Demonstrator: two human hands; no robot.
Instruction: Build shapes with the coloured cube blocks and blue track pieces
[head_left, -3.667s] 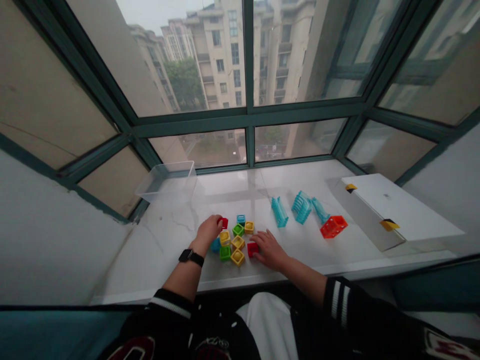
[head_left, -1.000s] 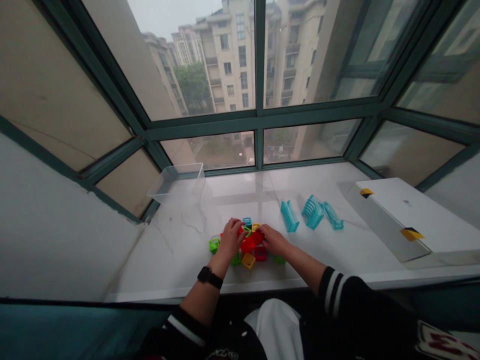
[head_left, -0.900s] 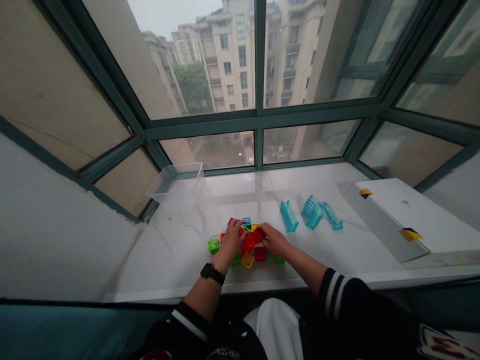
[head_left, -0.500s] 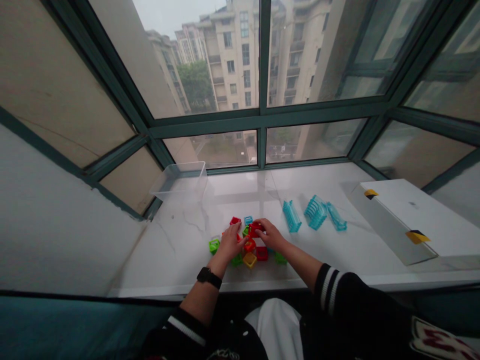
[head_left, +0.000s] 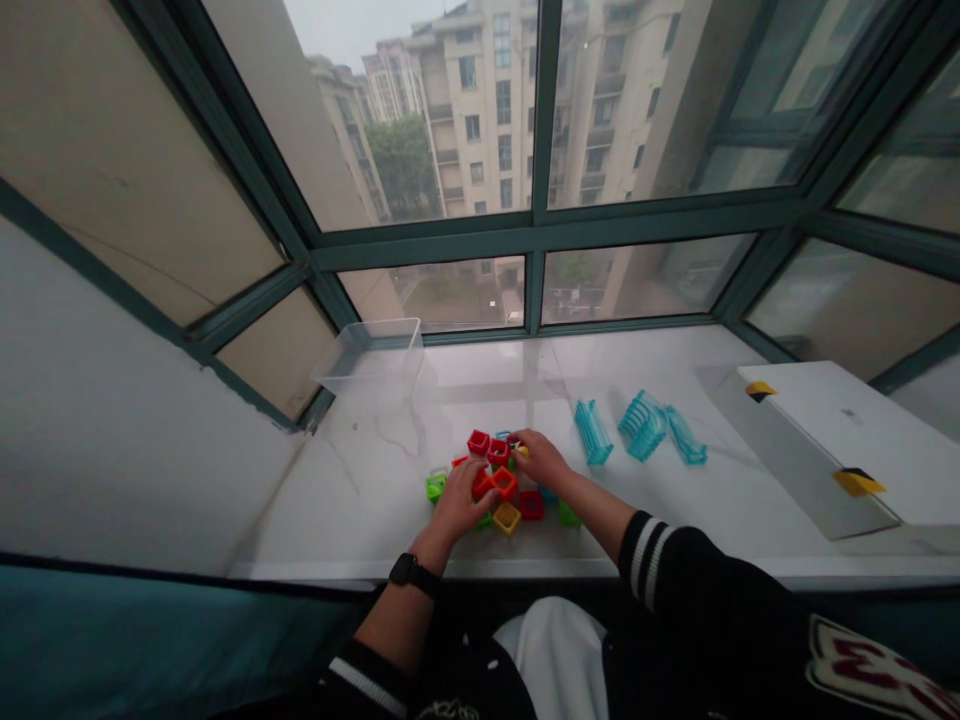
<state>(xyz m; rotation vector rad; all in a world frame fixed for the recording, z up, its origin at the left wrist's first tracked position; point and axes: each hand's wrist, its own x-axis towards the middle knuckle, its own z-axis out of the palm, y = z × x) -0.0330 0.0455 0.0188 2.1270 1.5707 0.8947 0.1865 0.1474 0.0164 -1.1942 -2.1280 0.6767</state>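
Head view: we compare the present arrangement with that of half a second ago, when the right hand [head_left: 528, 450] was at a red, square, hollow plastic block [head_left: 498, 452]. That block now lies clear of the fingers, near a second red, square, open-topped block [head_left: 478, 442], and the right hand has shifted to a small yellow plastic block [head_left: 523, 452]; we cannot tell whether its bent fingers grip it. Around it, the blocks form a loose cluster near the front edge of the glossy white, grey-veined surface [head_left: 480, 385]. The left hand [head_left: 459, 500] stays at the cluster's left side, thumb and fingers spread about an orange-red plastic block [head_left: 481, 485]; whether it grasps this block we cannot tell. Just beside the thumb we note an orange, square-rimmed block [head_left: 504, 484] and, nearer the edge, a yellow, open-topped block [head_left: 507, 518]. Three ribbed, translucent turquoise plastic pieces [head_left: 643, 425] lie apart to the right; a clear, thin-walled, rectangular container [head_left: 375, 352] stands at the rear left.
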